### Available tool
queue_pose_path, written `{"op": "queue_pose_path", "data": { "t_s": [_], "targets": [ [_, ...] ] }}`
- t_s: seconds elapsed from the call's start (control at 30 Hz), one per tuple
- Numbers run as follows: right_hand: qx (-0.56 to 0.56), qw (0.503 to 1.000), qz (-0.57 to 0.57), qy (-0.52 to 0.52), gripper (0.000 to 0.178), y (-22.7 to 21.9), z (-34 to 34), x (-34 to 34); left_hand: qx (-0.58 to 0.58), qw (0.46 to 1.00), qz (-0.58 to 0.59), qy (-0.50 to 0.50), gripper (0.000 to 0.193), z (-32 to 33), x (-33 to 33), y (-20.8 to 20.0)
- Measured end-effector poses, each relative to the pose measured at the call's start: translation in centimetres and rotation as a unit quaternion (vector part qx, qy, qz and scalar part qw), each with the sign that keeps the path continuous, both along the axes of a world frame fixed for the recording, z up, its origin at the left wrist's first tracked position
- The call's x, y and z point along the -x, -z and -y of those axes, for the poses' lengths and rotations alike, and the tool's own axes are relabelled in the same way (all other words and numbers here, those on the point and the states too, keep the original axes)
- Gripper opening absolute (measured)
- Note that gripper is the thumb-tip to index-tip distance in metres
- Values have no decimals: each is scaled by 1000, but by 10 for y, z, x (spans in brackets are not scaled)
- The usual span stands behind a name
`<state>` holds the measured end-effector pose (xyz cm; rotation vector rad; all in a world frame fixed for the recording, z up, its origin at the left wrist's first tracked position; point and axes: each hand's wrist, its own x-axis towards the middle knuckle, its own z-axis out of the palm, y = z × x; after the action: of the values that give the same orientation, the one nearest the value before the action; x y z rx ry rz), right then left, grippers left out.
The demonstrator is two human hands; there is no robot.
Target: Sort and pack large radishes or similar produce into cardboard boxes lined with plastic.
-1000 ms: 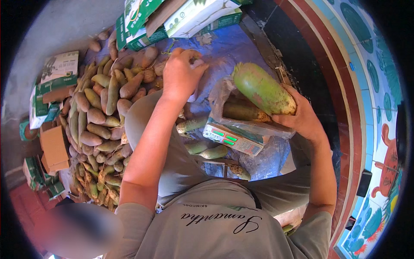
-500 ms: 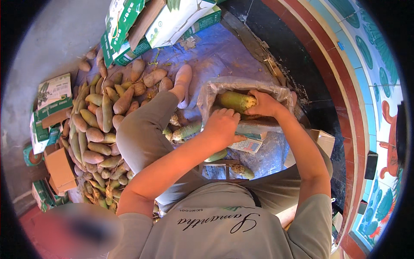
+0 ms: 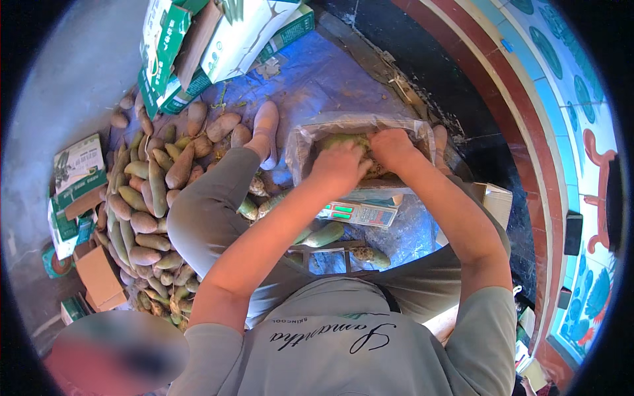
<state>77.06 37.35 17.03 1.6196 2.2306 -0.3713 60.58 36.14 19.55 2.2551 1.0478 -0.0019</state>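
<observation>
We are pressing the left hand (image 3: pixel 340 165) and right hand (image 3: pixel 389 146), both curled closed, onto a green oblong mango (image 3: pixel 343 141) inside the clear plastic-lined box (image 3: pixel 300 148), seating it; the grey digital scale (image 3: pixel 356 212) is sitting just below that box.

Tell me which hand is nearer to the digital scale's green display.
Left. The left hand presses into the clear plastic bag just above the green display of the scale. The right hand is also in the bag, farther up and to the right.
</observation>
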Motion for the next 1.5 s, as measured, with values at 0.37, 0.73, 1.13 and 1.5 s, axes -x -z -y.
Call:
{"op": "queue_pose_path", "data": {
  "t_s": [0.37, 0.73, 1.13, 1.5],
  "targets": [
    [-106, 991, -74, 19, 15, 20, 15, -3, -20, 993, -85, 78, 45, -35, -4, 39],
    [-64, 997, -17, -37, 14, 34, 1, -4, 50, 971, -211, 97, 45, -36, -12, 31],
    [5, 999, -30, 17, 19, 55, 14, -21, 16, 965, -239, 109, 55, -46, 4, 39],
    [-117, 953, -200, 194, 23, -52, 17, -33, -104, 982, 108, -119, 39, -53, 51, -6]
  ]
}}
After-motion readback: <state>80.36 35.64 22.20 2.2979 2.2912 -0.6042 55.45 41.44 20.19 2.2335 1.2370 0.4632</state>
